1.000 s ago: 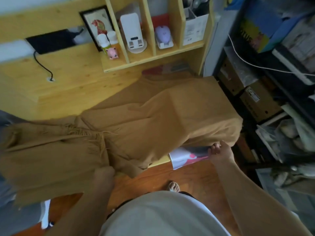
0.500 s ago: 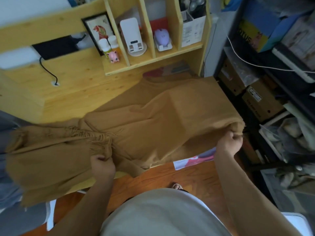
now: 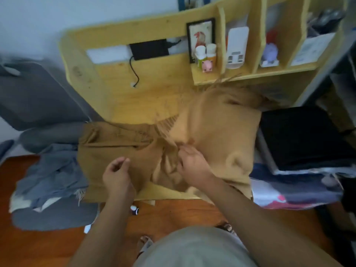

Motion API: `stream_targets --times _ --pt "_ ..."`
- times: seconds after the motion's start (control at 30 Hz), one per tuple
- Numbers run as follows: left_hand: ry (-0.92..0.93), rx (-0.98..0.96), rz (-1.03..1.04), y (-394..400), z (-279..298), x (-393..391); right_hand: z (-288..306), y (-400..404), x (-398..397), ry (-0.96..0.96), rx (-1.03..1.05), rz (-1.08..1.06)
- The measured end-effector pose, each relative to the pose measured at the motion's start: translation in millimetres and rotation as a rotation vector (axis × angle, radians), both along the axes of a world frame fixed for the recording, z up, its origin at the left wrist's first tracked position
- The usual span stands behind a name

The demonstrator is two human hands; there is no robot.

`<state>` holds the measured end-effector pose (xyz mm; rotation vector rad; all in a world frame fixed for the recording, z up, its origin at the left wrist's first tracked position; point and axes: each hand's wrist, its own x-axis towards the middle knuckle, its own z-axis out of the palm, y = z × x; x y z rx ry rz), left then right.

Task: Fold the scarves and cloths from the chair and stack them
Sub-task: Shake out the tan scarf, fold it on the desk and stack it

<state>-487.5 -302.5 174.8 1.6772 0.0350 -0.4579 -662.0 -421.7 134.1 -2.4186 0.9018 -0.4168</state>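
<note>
A mustard-brown fringed scarf (image 3: 221, 132) lies across the yellow wooden desk (image 3: 146, 93), with its right part doubled over and its fringed end near the middle. My right hand (image 3: 192, 164) rests on the bunched middle of the scarf, and its fingertips pinch the fabric by the fringe. Just above the scarf's left half, my left hand (image 3: 117, 170) hovers with loosely curled fingers and holds nothing. A heap of grey-blue cloths (image 3: 54, 170) lies on the grey chair (image 3: 48, 216) to the left of the desk.
Shelf compartments (image 3: 250, 74) at the desk's back hold a framed picture, small bottles, a pink figure and a white device. A black cable (image 3: 134, 74) hangs onto the desk. A black box (image 3: 300, 135) and a patterned sheet (image 3: 289, 187) sit on the right.
My right hand has brought the scarf's right end over to the middle, doubling the scarf. My left hand has let go of the scarf. The view has swung left.
</note>
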Motion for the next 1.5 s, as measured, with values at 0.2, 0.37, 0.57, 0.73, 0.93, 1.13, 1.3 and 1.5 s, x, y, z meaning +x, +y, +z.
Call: stream_targets --times 0.2,0.37,0.57,0.73,0.93,1.13,1.3,1.5 --pt "0.037 0.055 -0.212 56.9 -3.0 86.2 -106.6 44.5 27.6 0.585 0.263 -0.101" --pt "0.273 -0.066 -0.305 71.1 -10.1 108.2 -80.9 55.4 63.5 0.351 0.124 -0.362" --pt "0.579 -0.192 -0.162 79.4 -10.6 102.6 -92.4 40.9 76.0 0.471 0.139 -0.444" --pt "0.566 -0.237 -0.159 82.3 -6.7 83.5 -64.7 14.5 66.1 0.186 0.458 -0.807" --pt "0.424 -0.198 -0.239 69.2 5.2 61.9 0.9 -10.9 2.4 -1.056 1.267 -1.142" --pt "0.387 -0.158 -0.385 45.0 17.7 30.1 -6.7 6.2 -49.9 -1.376 1.689 -0.962" --pt "0.355 -0.113 -0.419 34.3 22.1 19.0 -18.8 10.0 -43.1 -1.28 1.618 -1.01" --pt "0.286 -0.072 -0.44 41.2 24.6 22.3 -21.0 17.0 -51.8 -1.323 1.492 -1.004"
